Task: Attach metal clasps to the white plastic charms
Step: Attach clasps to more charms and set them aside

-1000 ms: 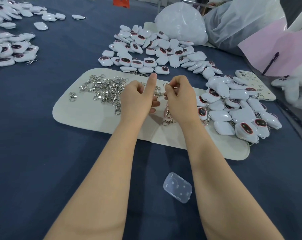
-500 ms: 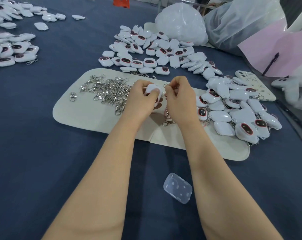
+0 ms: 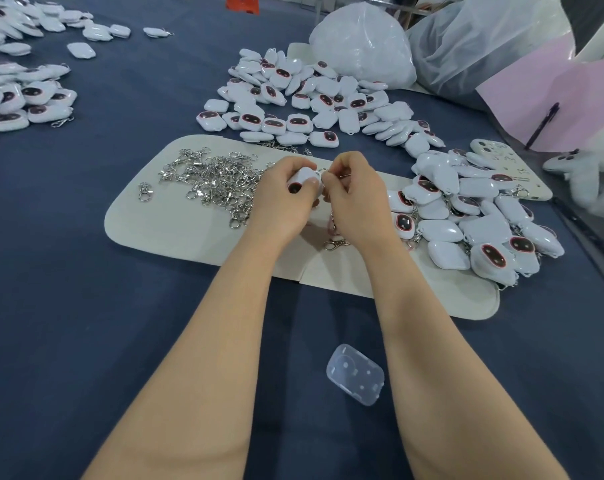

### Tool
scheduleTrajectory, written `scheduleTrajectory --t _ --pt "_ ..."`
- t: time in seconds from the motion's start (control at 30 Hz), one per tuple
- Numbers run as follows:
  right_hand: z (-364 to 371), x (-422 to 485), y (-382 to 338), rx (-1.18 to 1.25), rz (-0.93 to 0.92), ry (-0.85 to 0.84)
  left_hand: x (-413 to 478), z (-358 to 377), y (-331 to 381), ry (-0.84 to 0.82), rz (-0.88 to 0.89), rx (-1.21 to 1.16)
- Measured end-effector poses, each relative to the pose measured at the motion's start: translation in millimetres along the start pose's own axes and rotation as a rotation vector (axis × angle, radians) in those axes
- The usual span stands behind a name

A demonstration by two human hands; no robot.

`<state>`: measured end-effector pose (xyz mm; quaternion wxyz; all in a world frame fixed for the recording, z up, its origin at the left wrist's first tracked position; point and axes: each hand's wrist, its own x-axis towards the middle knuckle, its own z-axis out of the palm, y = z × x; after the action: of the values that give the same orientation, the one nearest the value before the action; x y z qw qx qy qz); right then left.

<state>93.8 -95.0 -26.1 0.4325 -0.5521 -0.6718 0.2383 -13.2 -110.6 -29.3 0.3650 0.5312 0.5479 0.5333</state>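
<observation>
Above the cream mat (image 3: 189,233), white charm (image 3: 305,180) sits gripped in curled left hand (image 3: 279,202); right hand (image 3: 357,199) pinches a metal clasp (image 3: 323,171) at its top edge. Loose clasp pile (image 3: 217,181) just left on mat, charm heap (image 3: 466,216) to the right.

A table under dark blue cloth (image 3: 86,271) carries a cream mat (image 3: 176,230) near its middle; just beyond the mat's far edge lies a heap of white charms (image 3: 307,102); well to the mat's left a second heap (image 3: 23,98) spreads over the cloth; a third heap (image 3: 466,216) spills off the mat's right end onto the cloth; on the mat's near side, apart from it, lies a clear plastic case (image 3: 356,374); beyond the mat's far right corner sit a white bag (image 3: 362,46), a pink sheet (image 3: 542,95) and what looks like a phone case (image 3: 511,168).
</observation>
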Motion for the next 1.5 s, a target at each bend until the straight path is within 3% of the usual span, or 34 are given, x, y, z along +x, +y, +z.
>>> scheduleTrajectory --t 0.63,0.8,0.97,1.1,1.33,1.5 --pt "-0.6 -0.6 1.7 -0.146 -0.107 -0.138 3.3 -6.1 -4.0 -0.041 0.079 0.277" --pt "5.2 -1.9 0.9 -0.036 -0.097 -0.039 5.6 -7.3 -2.9 0.035 0.003 0.105" --pt "12.5 -1.7 -3.5 0.268 0.036 0.074 7.2 -6.2 -1.8 0.090 -0.257 -0.293" --pt "11.1 -0.7 -3.9 0.318 0.064 0.148 5.5 -4.1 3.6 0.040 -0.376 -0.594" --pt "13.4 -2.9 -5.3 0.114 -0.019 0.160 4.1 -6.7 5.7 0.008 -0.478 -0.550" --pt "8.3 -2.4 -4.5 -0.073 -0.134 0.066 5.0 -9.2 4.4 0.083 -0.365 -0.415"
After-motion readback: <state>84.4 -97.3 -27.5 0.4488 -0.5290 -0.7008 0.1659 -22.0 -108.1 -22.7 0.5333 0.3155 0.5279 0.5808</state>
